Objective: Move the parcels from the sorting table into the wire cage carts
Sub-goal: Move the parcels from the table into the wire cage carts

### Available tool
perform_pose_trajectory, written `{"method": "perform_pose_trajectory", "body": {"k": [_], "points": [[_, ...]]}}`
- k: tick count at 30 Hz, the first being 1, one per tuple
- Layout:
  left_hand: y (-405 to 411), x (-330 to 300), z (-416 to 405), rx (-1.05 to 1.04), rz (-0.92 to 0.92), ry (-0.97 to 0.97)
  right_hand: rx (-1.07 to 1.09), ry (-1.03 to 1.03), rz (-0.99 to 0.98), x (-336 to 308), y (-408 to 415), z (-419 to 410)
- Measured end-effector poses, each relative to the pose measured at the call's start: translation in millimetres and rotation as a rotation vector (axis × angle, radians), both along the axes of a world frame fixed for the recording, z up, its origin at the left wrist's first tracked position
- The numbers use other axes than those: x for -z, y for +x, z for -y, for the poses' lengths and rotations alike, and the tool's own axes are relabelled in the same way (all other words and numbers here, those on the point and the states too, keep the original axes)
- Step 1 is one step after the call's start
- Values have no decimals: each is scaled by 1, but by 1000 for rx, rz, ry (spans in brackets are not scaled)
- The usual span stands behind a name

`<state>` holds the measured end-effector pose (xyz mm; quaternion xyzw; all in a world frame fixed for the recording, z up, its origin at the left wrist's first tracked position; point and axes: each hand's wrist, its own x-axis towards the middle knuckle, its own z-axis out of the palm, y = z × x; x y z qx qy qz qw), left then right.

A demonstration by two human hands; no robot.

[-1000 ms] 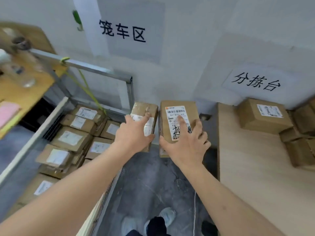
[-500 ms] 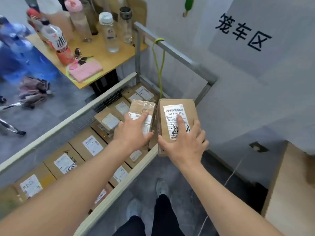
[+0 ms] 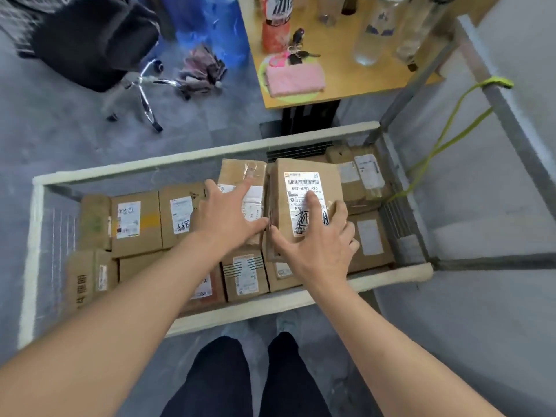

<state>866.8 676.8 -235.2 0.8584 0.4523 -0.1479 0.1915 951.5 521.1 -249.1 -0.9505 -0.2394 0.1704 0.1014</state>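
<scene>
two parcels are held over the white-railed wire cage cart [image 3: 210, 152]: a taped narrow brown cardboard parcel [image 3: 240, 188] gripped by the left hand [image 3: 228, 215], and a larger labelled brown cardboard box [image 3: 304, 194] gripped by the right hand [image 3: 316, 245]. if released unevenly, either could be tipped off the stacked parcels [image 3: 135, 221] below.

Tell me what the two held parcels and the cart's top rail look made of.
Parcel in the right hand: brown corrugated cardboard, matte, with a glossy white paper label. Parcel in the left hand: same cardboard, with shiny clear tape that glints. Top rail: cream, soft-looking, probably foam padding over the frame; the grey posts look metal.
</scene>
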Motion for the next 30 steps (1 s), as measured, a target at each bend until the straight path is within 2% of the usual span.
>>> {"method": "perform_pose_trajectory", "body": {"k": [6,10,18,24,30], "points": [[-38,44,-49,-177,-16,4,-143,41,-63,49,-15,-64],[-64,84,-81,-225,-11,35,-209,39,-73,85,-28,-108],[-83,185,-143,-273,49,-16,-196,18,-44,185,-43,-182],[-79,255,-167,-302,132,-50,-186,23,27,252,-43,-206],[-71,302,-164,-284,172,-67,-202,-18,98,291,-29,-201]]}}
